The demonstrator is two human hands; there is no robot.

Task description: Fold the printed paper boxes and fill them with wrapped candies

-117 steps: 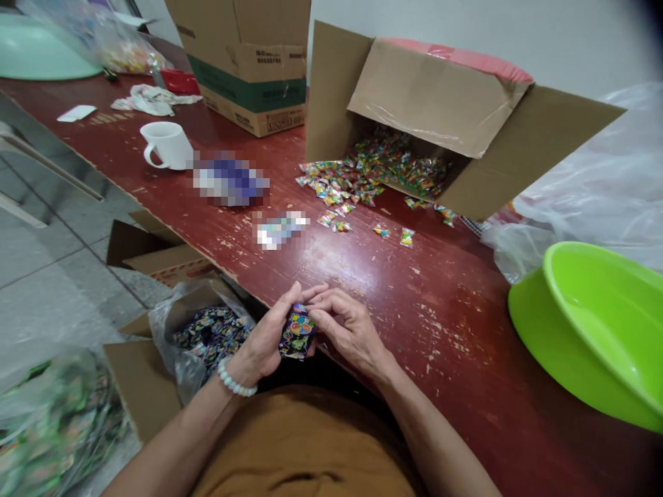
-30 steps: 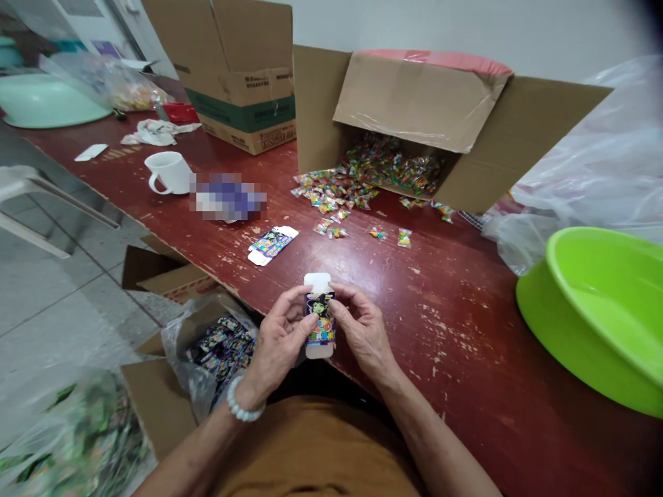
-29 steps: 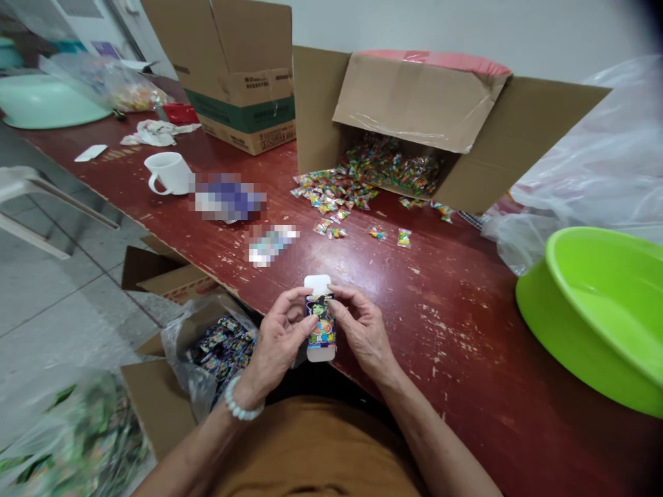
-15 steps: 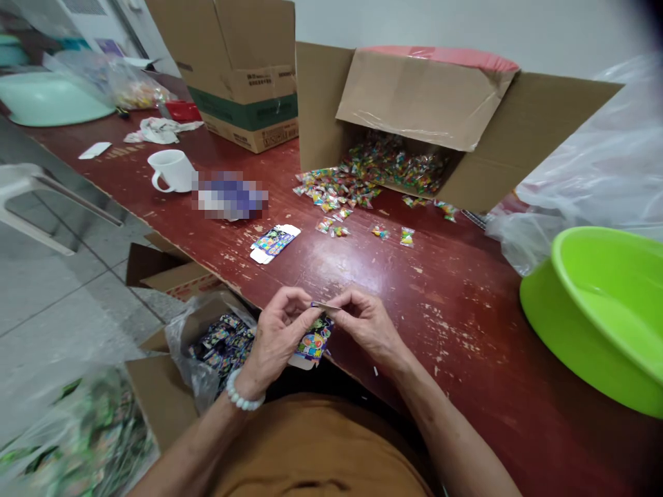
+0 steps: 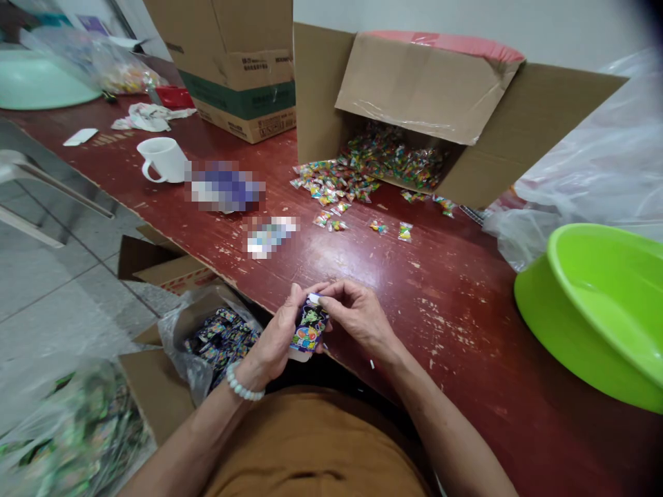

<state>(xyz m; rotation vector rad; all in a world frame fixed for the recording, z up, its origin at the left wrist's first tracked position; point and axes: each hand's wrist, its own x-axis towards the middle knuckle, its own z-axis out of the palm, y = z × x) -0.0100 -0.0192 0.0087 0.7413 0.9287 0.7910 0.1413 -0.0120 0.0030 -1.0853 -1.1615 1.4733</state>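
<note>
A small, colourfully printed candy box [image 5: 309, 328] is held just over the table's near edge. My left hand [image 5: 282, 328] wraps round it from the left, thumb along its side and fingers behind. At its top end, my right hand [image 5: 360, 314] pinches the white flap between thumb and fingers. Beyond the hands lies another flat printed carton [image 5: 270, 237], partly blurred out. Small wrapped candies [image 5: 336, 226] lie scattered further back, spilling from a large open cardboard box [image 5: 429, 96] on its side, full of more candies.
A green basin [image 5: 539, 297] stands at the right. Left on the red table [image 5: 440, 276] are a white mug [image 5: 163, 160], a blurred purple stack [image 5: 225, 188] and a tall carton [image 5: 233, 69]. Below left, a lined box [image 5: 220, 338] holds many small dark packs beside a bag of green packets [image 5: 77, 428].
The small box has been turned so its printed front faces up. My left hand has shifted round its side, and my right fingers have moved to the top flap.
</note>
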